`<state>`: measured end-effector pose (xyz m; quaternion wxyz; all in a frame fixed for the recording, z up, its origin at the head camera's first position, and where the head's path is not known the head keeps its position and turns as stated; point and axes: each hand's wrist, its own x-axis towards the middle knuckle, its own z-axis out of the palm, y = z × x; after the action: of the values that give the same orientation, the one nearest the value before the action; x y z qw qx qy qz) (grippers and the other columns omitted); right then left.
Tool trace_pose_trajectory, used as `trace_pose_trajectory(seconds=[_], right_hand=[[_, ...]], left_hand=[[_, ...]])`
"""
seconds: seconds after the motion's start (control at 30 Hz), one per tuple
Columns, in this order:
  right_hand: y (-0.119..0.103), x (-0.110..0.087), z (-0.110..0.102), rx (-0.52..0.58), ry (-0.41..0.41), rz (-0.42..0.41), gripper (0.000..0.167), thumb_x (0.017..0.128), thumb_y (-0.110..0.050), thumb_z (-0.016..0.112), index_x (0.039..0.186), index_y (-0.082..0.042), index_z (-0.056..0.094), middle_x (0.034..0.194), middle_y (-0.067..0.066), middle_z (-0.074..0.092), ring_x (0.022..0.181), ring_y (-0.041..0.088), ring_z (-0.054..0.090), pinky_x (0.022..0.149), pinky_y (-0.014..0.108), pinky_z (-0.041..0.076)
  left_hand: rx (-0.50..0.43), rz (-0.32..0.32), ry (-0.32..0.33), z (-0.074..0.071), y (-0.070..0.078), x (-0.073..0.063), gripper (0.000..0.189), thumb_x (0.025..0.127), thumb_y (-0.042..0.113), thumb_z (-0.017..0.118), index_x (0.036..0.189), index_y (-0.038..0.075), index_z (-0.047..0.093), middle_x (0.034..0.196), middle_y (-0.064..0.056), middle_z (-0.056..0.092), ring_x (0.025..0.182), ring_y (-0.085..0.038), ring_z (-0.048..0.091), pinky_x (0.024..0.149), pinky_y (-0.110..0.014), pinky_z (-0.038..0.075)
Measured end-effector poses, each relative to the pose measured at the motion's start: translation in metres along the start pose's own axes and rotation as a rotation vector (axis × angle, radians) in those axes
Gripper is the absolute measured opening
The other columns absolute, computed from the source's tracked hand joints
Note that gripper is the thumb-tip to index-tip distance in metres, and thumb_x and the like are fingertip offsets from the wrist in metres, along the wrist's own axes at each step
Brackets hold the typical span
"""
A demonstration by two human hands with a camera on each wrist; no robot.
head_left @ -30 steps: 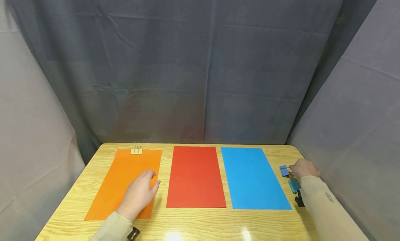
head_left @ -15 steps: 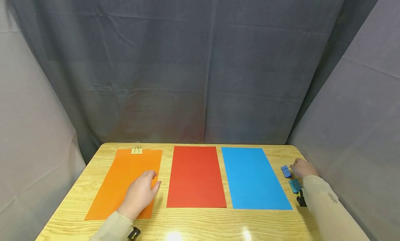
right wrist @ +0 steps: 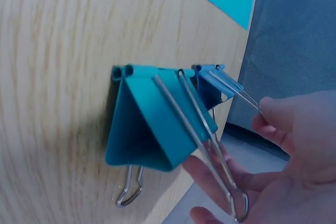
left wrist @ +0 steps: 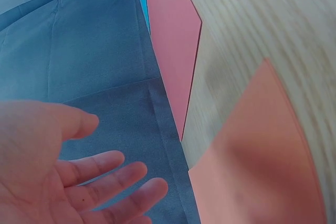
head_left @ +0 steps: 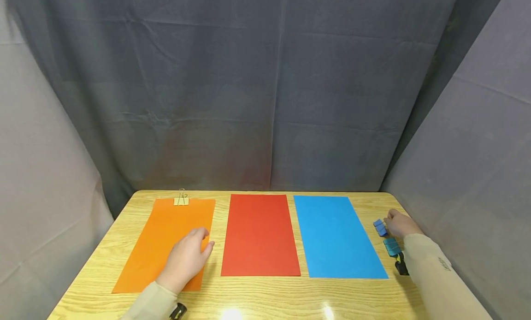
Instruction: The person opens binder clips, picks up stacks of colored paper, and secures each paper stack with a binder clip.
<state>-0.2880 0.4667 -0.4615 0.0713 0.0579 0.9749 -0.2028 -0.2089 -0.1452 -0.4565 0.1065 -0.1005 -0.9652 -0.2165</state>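
At the table's right side my right hand pinches a wire handle of a blue binder clip between thumb and index finger. Close beside it, a larger-looking teal binder clip stands in the foreground of the right wrist view, its silver handles spread. My left hand hovers over the orange sheet, fingers relaxed and thumb apart, holding nothing. A pale yellow binder clip sits on that sheet's far edge, its handles pointing up.
A red sheet lies mid-table, and a blue sheet lies to its right. Near my right wrist is a black item, partly behind the sleeve. Grey curtains enclose the wooden table at the back and sides.
The blue binder clip has shifted slightly right and tilted. My right hand has moved a little, its fingers on the clip's handle. The left hand stays almost still.
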Motion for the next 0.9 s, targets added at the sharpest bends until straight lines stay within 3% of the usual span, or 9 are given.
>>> trace_pose_trajectory(seconds=[0.13,0.27,0.37,0.43,0.57,0.9], right_hand=[[-0.001,0.000,0.000,0.046,0.010,0.029,0.027,0.108,-0.026,0.043,0.094,-0.002,0.044,0.079,0.011,0.049,0.071,0.024,0.048,0.063,0.036,0.038],[-0.006,-0.001,-0.002,0.072,0.004,0.082,0.054,0.104,-0.040,0.055,0.118,0.011,0.050,0.105,0.029,0.062,0.090,0.040,0.059,0.075,0.048,0.050],[-0.010,-0.001,-0.004,0.058,-0.004,0.079,0.075,0.100,-0.044,0.061,0.136,0.019,0.043,0.128,0.041,0.055,0.108,0.054,0.058,0.087,0.061,0.051],[-0.012,-0.002,-0.004,0.052,-0.011,0.074,0.080,0.099,-0.043,0.063,0.141,0.021,0.040,0.136,0.044,0.048,0.116,0.059,0.054,0.093,0.065,0.049],[-0.014,-0.004,-0.005,0.053,-0.026,0.072,0.081,0.099,-0.041,0.064,0.142,0.023,0.038,0.141,0.045,0.043,0.121,0.061,0.050,0.096,0.066,0.048],[-0.026,-0.006,-0.009,0.031,-0.023,0.064,0.071,0.094,-0.026,0.073,0.134,0.026,0.046,0.133,0.045,0.051,0.115,0.058,0.056,0.091,0.061,0.052]], left_hand=[[-0.002,-0.002,-0.002,0.000,0.001,0.000,0.026,0.095,0.022,0.074,0.111,0.003,0.067,0.109,-0.013,0.071,0.089,-0.028,0.071,0.076,-0.044,0.058],[-0.002,-0.004,-0.005,0.000,0.001,-0.001,0.026,0.096,0.022,0.074,0.111,0.003,0.067,0.110,-0.013,0.071,0.088,-0.028,0.071,0.076,-0.044,0.058],[-0.004,-0.004,-0.006,0.000,0.002,-0.001,0.026,0.096,0.022,0.073,0.111,0.003,0.067,0.110,-0.013,0.071,0.088,-0.028,0.071,0.075,-0.044,0.058],[-0.004,-0.003,-0.006,0.000,0.002,-0.001,0.026,0.096,0.022,0.073,0.111,0.003,0.067,0.110,-0.013,0.072,0.088,-0.028,0.071,0.075,-0.044,0.058],[-0.001,0.001,-0.004,-0.001,0.003,-0.001,0.025,0.095,0.022,0.073,0.110,0.003,0.067,0.109,-0.013,0.072,0.088,-0.028,0.071,0.076,-0.044,0.058],[-0.004,0.001,-0.010,-0.001,0.003,-0.001,0.025,0.096,0.022,0.073,0.111,0.003,0.067,0.110,-0.014,0.073,0.088,-0.029,0.072,0.076,-0.044,0.059]])
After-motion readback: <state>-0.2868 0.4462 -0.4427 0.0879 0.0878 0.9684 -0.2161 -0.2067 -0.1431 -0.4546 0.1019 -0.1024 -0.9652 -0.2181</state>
